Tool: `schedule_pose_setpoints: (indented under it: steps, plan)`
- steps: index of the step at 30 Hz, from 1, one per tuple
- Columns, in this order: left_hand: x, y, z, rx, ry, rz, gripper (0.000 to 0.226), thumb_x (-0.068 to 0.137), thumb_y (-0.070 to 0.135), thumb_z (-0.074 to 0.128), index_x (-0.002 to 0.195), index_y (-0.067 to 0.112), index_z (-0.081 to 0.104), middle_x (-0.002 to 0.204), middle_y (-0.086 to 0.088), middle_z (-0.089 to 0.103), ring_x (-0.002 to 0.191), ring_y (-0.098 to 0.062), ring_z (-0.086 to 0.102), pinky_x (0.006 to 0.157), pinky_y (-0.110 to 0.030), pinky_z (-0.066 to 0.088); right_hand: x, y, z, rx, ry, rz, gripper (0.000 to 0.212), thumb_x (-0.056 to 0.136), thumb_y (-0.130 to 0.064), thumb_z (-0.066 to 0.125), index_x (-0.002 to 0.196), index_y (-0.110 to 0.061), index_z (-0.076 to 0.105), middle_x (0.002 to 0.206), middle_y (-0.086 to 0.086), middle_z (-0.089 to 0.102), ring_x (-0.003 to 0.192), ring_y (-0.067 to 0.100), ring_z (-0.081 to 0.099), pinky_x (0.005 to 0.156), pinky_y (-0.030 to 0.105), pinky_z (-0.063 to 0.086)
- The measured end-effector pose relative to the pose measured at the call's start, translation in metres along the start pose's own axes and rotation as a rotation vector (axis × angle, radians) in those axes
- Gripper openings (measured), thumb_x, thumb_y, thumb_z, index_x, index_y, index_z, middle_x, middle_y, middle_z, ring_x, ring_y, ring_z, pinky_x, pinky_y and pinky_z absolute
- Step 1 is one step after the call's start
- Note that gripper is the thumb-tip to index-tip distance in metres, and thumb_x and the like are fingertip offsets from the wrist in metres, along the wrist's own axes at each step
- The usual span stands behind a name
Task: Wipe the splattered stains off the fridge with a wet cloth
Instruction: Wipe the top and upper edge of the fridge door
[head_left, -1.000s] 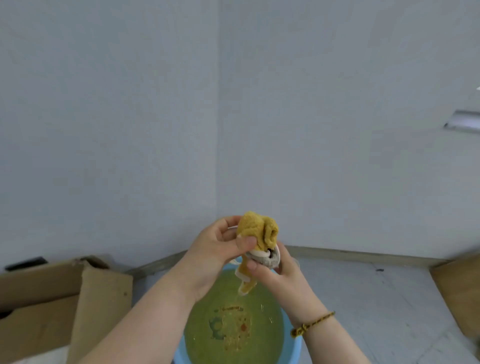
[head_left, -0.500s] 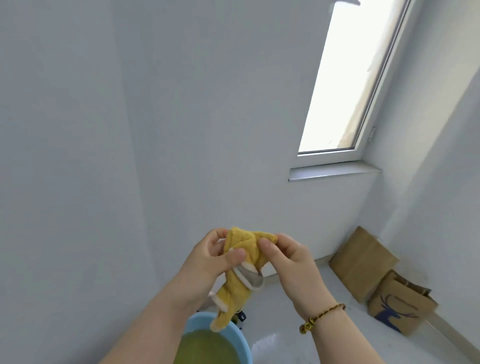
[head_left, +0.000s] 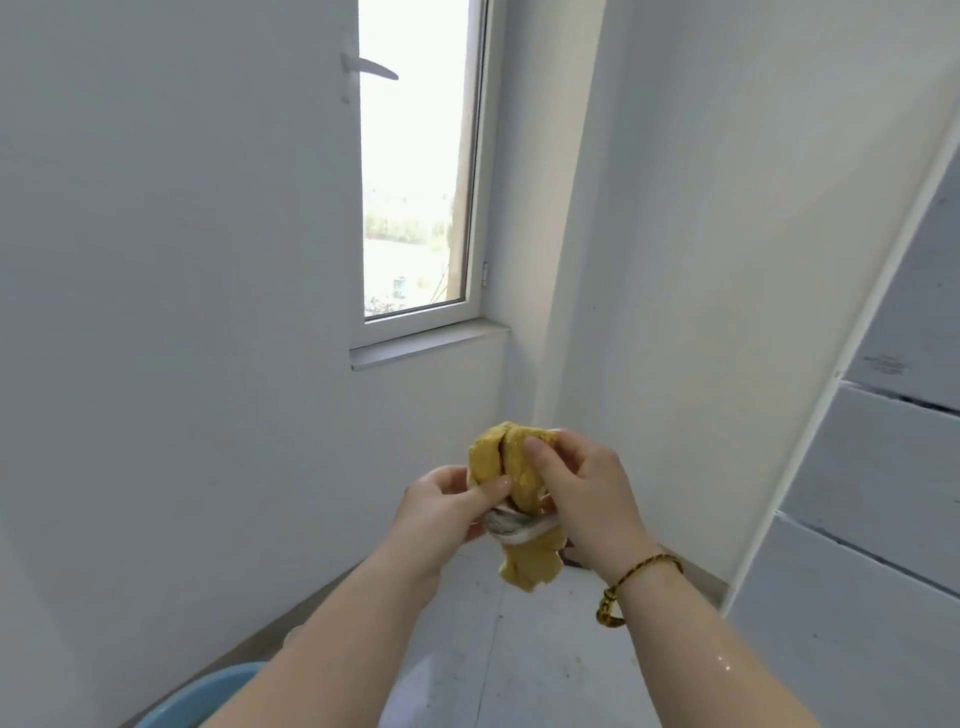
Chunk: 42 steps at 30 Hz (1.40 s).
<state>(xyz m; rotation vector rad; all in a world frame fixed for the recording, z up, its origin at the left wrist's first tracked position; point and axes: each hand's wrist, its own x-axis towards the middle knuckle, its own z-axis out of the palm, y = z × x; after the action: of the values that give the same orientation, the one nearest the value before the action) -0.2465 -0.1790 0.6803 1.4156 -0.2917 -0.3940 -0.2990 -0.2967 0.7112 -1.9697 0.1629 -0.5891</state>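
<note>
A bunched yellow cloth (head_left: 506, 460) with a grey-white band hangs in front of me at chest height. My left hand (head_left: 441, 512) pinches its left side with thumb and fingers. My right hand (head_left: 584, 486) grips its right side, thumb pressed on the yellow part; a beaded bracelet sits on that wrist. A loose yellow end dangles below both hands. The white fridge (head_left: 872, 493) rises at the right edge, its side and drawer-like fronts in view, well to the right of the cloth.
A blue basin rim (head_left: 208, 691) shows at the bottom left, behind my left forearm. A tall window (head_left: 415, 171) with a sill sits in the wall ahead. White walls close in on the left and ahead; grey tiled floor lies below.
My view has swung right: the window is now straight ahead, the fridge has come into sight, and the basin has slid to the bottom left. Both hands still hold the cloth.
</note>
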Motion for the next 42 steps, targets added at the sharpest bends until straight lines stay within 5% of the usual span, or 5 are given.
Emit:
schedule_pose_setpoints:
  steps: [8, 18, 32, 38, 42]
  plan:
    - [-0.015, -0.003, 0.097, -0.077, -0.101, 0.131, 0.015, 0.082, -0.005, 0.058, 0.088, 0.009, 0.055, 0.08, -0.007, 0.065, 0.071, -0.017, 0.064, 0.067, -0.027, 0.054, -0.042, 0.022, -0.143, 0.331, 0.12, 0.213, 0.024, 0.097, -0.022, 0.041, 0.081, -0.018, 0.06, 0.071, 0.003, 0.06, 0.051, 0.007, 0.058, 0.048, 0.019, 0.052]
    - [-0.041, -0.026, 0.211, 0.383, -0.086, 0.282, 0.074, 0.077, 0.026, 0.07, 0.138, 0.03, 0.028, 0.137, 0.008, 0.03, 0.129, -0.01, 0.03, 0.097, -0.022, 0.026, -0.064, 0.041, -0.225, 0.468, 0.161, 0.336, 0.024, 0.096, -0.027, 0.044, 0.079, -0.016, 0.058, 0.07, 0.005, 0.06, 0.064, 0.018, 0.056, 0.064, 0.03, 0.049]
    - [0.016, -0.021, 0.336, 0.199, -0.505, 0.224, 0.013, 0.077, 0.011, 0.07, 0.081, 0.021, 0.063, 0.077, 0.0, 0.069, 0.074, -0.02, 0.067, 0.065, -0.036, 0.056, -0.058, 0.102, -0.333, 0.223, -0.01, 0.363, 0.043, 0.072, -0.044, 0.067, 0.107, -0.021, 0.059, 0.1, 0.002, 0.066, 0.09, 0.017, 0.065, 0.078, 0.029, 0.054]
    - [0.084, 0.001, 0.379, 0.269, -0.506, 0.284, 0.02, 0.073, 0.017, 0.074, 0.086, 0.008, 0.061, 0.078, -0.003, 0.064, 0.07, -0.014, 0.061, 0.065, -0.026, 0.052, -0.032, 0.129, -0.376, -0.016, -0.086, 0.479, 0.035, 0.065, -0.033, 0.07, 0.097, -0.021, 0.064, 0.106, 0.012, 0.068, 0.105, 0.039, 0.06, 0.093, 0.058, 0.043]
    - [0.126, 0.016, 0.408, 0.398, -0.664, 0.318, 0.022, 0.071, 0.021, 0.076, 0.081, 0.011, 0.06, 0.075, 0.0, 0.062, 0.067, -0.011, 0.06, 0.057, -0.018, 0.05, -0.001, 0.139, -0.403, -0.095, -0.123, 0.498, 0.037, 0.077, -0.034, 0.069, 0.11, -0.02, 0.06, 0.113, 0.002, 0.064, 0.105, 0.021, 0.061, 0.088, 0.029, 0.05]
